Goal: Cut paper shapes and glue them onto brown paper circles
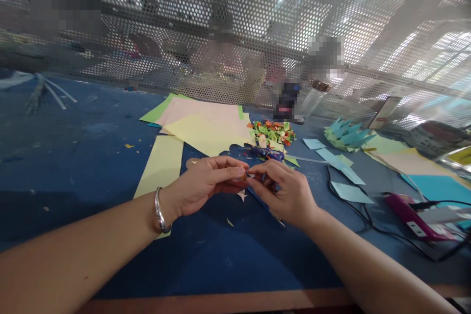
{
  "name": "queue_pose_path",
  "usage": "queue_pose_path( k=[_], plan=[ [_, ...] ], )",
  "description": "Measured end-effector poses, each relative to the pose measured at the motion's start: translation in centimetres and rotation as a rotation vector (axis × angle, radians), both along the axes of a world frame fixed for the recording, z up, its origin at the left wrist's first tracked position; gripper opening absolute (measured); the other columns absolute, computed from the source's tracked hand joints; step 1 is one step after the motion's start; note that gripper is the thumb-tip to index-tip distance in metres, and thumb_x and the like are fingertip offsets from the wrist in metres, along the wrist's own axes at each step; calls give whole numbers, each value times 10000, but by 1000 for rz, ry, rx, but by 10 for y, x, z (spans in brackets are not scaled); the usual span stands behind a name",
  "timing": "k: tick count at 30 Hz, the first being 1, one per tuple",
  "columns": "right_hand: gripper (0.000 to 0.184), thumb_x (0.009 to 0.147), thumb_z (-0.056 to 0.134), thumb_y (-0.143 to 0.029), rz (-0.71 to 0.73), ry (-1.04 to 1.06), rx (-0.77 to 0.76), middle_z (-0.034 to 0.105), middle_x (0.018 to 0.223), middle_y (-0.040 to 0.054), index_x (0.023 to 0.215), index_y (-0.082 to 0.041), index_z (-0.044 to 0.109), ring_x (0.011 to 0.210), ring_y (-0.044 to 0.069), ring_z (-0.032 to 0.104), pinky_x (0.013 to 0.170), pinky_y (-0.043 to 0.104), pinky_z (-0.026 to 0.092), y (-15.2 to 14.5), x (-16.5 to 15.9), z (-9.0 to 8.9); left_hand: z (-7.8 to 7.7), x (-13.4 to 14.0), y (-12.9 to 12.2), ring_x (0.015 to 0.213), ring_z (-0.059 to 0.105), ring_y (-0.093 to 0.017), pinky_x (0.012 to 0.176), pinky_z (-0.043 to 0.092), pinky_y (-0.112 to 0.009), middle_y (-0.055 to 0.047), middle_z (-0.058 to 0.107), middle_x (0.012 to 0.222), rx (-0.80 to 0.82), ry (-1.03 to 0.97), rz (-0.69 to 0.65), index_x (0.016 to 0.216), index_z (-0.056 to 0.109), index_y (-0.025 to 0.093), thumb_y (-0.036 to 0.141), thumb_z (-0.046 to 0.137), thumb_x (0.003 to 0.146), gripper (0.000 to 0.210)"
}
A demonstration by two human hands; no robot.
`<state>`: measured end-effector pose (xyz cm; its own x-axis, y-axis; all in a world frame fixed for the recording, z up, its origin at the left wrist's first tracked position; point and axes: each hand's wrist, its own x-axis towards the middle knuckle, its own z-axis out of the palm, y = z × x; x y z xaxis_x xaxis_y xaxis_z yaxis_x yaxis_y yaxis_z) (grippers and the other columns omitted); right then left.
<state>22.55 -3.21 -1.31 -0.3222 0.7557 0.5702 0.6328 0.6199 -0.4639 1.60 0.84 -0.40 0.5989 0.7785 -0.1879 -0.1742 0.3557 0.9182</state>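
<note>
My left hand, with a silver bangle at its wrist, is closed in a pinch over the middle of the table. A small orange piece, mostly hidden, shows at its fingertips. My right hand meets it there, thumb and fingers pinched at the same spot; what it grips is too small to make out. Just beyond the hands lies a dark blue glue gun with a pale glue stick at its back. Behind that is a heap of small green, orange and cream paper pieces.
Yellow and pink paper sheets lie beyond my left hand. At right are light-blue paper pieces, a spiky blue-green paper piece, a black cable and a magenta power strip. A perforated metal screen stands behind the blue table.
</note>
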Motion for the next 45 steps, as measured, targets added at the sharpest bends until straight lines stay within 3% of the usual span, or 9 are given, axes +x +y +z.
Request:
queue_pose_path(
  k=[12,32,38,45],
  plan=[
    [101,930,633,-214,10,7,28,667,839,16,1011,-186,687,674,99,599,605,219,503,2,-2,1,1,-1,1,917,679,-156,881,546,-329,-35,724,970,119,37,-3,990,727,188,273,767,831,184],
    [135,951,564,-169,-45,-112,105,701,865,7,1034,-200,666,701,106,637,643,226,477,-3,-5,3,0,2,-8,813,672,-150,768,547,-295,-28,698,858,338,226,45,978,688,174,408,773,816,297],
    [73,931,577,-157,-80,-122,147,679,828,-10,964,-218,598,596,93,587,604,231,459,-4,-4,0,1,4,-13,741,649,-150,755,556,-337,-21,673,816,365,234,48,982,657,170,444,788,785,361],
    [149,922,532,-118,17,-147,129,670,877,17,996,-224,606,685,128,603,635,254,471,-3,-2,0,-2,4,-13,747,653,-157,745,549,-339,-28,675,815,354,179,79,892,609,177,400,830,738,349]
  ],
)
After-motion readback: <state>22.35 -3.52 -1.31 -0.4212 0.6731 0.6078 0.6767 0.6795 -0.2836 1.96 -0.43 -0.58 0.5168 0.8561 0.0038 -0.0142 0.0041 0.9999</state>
